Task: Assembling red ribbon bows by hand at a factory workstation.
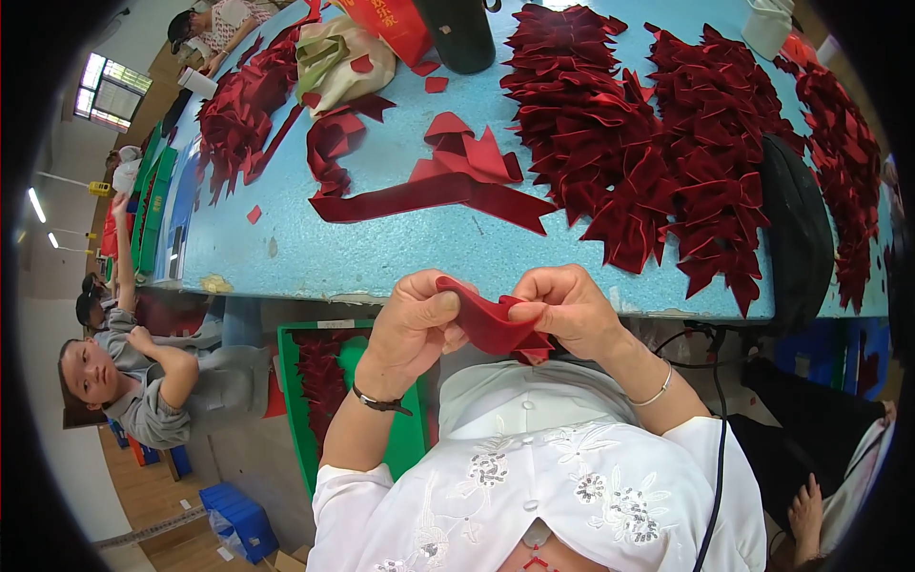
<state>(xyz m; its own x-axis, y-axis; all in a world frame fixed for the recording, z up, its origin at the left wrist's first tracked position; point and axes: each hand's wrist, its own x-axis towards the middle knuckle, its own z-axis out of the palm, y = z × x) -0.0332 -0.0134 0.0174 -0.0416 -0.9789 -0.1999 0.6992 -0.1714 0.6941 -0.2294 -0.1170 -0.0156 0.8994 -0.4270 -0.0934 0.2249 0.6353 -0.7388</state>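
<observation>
Below the counter (400,250) edge: both hands pinch one dark red velvet ribbon piece (491,324).
Left hand (412,324): fingers clamped on its left end.
Right hand (564,307): fingers clamped; ribbon's right end hidden beneath them.

The fingertips of the left hand (412,324) and right hand (564,307) vanish behind the folded red ribbon piece (491,326) — its lower end tucks under the right palm. Up top, the dark cylinder (460,33) on the tabletop (400,248) is cut by the frame edge.

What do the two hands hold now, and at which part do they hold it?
Both hold one folded dark red ribbon piece: left hand pinches its left end, right hand its right end.
</observation>
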